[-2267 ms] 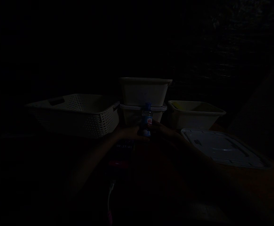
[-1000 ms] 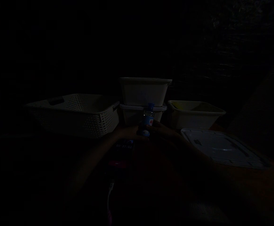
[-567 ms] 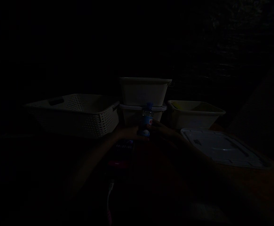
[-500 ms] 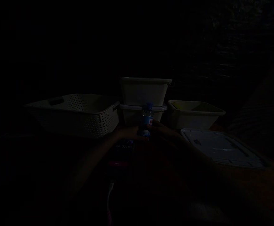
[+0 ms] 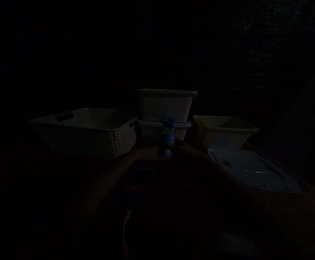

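The whole scene is very dark. A small plastic bottle (image 5: 169,139) with a blue cap and a blue label stands upright in the middle, in front of stacked tubs. From the left my left hand (image 5: 152,153) reaches round its lower side, fingers curled against it. My right hand (image 5: 184,147) comes from the right, its fingers laid on the label. Both hands seem closed on the bottle, though shadow hides most of the fingertips. Nearer to me, just below the left hand, lies a phone (image 5: 139,177) showing a running timer.
Two white tubs (image 5: 166,104) are stacked behind the bottle. On the left is a perforated basket (image 5: 118,142); on the right, an open tub (image 5: 222,139) with something yellowish inside. A flat lid (image 5: 254,169) lies before it. A white cable (image 5: 125,225) runs from the phone.
The phone's timer has advanced by a second and its screen looks dimmer. Hands and bottle are almost where they were; the bottle has shifted very slightly.
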Demonstrator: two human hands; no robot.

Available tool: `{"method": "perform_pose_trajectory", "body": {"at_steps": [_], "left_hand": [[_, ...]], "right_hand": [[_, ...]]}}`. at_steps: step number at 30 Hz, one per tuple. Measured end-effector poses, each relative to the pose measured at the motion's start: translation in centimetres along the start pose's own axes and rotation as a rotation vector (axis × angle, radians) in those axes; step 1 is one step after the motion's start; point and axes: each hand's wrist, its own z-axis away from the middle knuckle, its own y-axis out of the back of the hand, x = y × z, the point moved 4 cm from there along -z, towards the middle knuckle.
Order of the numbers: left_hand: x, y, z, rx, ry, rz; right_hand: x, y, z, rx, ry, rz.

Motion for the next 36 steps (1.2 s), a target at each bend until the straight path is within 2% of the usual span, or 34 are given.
{"method": "perform_pose_trajectory", "body": {"at_steps": [10, 13, 17, 24, 27, 33, 36], "left_hand": [[0.5, 0.3, 0.1, 0.017, 0.013, -0.015], [0.7, 0.3, 0.2, -0.015, 0.008, 0.012], [0.7, 0.4, 0.2, 0.026, 0.002, -0.039], [0.4, 0.3, 0.2, -0.015, 0.052, -0.082], [0.8, 0.4, 0.3, -0.013, 0.022, -0.068], [0.5, 0.4, 0.3, 0.005, 0.039, -0.103], [0.6, 0.4, 0.2, 0.009, 0.001, -0.084]], "right_hand": [[-0.3, 0.1, 0.1, -0.016, -0.005, 0.05], [0.1, 0.5, -0.1, -0.014, -0.021, 0.017], [0.0, 0.6, 0.0, -0.012, -0.007, -0.002], [0.1, 0.6, -0.1, -0.031, 0.014, 0.001], [0.2, 0.7, -0.3, -0.072, 0.022, 0.016], [0.4, 1.1, -0.4, -0.067, 0.01, 0.022], [0.3, 1.2, -0.5, -0.09, 0.04, 0.047]]}}
